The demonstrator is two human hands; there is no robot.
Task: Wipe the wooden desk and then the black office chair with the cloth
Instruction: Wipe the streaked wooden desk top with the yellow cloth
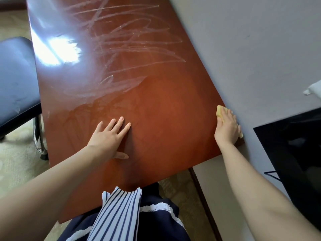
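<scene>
From the head view, both bare forearms reach forward over the desk [165, 101]. The left hand [111, 136] lies flat on the wood near the front edge, released, with its fingers straight and spread and the thumb out to the side. The right hand [226, 127] is at the desk's right edge, against the wall [251, 49], its fingers curled down over the yellow cloth [220, 111] and grasping it. The cloth shows beyond the hand and just behind it. Pale scribbles [130, 40] cover the desk's far half. The chair [15, 75] stands beside the desk's left edge, well apart from both hands.
</scene>
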